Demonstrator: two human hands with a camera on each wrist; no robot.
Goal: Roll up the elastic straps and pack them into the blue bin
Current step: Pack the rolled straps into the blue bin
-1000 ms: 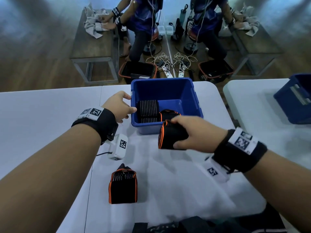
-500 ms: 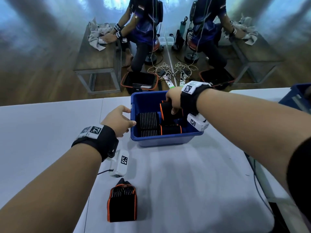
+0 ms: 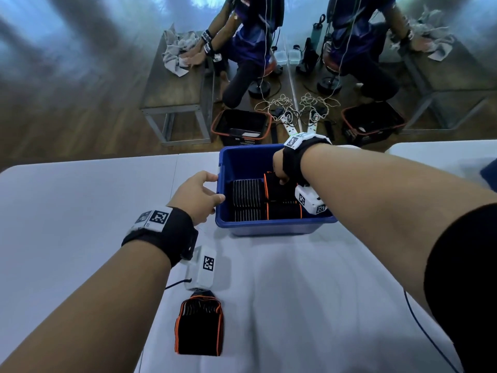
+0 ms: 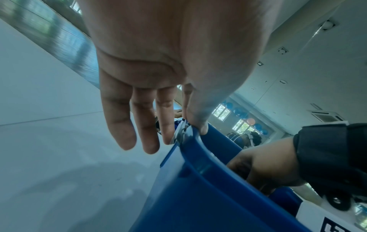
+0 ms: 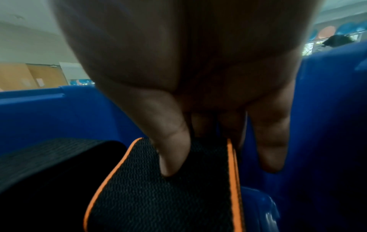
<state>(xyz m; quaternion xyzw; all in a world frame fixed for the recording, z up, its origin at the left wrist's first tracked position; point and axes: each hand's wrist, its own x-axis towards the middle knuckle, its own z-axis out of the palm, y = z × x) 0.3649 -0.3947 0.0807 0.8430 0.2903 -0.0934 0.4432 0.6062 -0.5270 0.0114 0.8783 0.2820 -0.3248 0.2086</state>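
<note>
The blue bin [image 3: 269,228] [image 4: 198,196] [image 5: 59,113] stands on the white table [image 3: 80,211]. My left hand [image 3: 204,195] [image 4: 178,133] holds its left rim, thumb inside, fingers down the outer wall. Reaching into the back right of the bin, my right hand [image 3: 279,170] [image 5: 198,141] pinches a black rolled strap with orange edges [image 3: 277,192] [image 5: 158,196], thumb on its near face, fingers behind it. A ribbed black roll [image 3: 246,195] and another orange-edged roll [image 3: 285,211] lie in the bin. One more rolled strap [image 3: 199,329] lies on the table near me.
A second white table [image 3: 443,152] stands to the right across a gap, with a blue object [image 3: 490,175] at the frame edge. A blue cable [image 3: 430,343] hangs at my table's right edge. Beyond the far edge are a floor, a mirror and a black basket [image 3: 242,125].
My right hand carried the orange-edged roll from above the table forward into the bin and lowered it at the back right. The left hand stayed on the bin's left rim.
</note>
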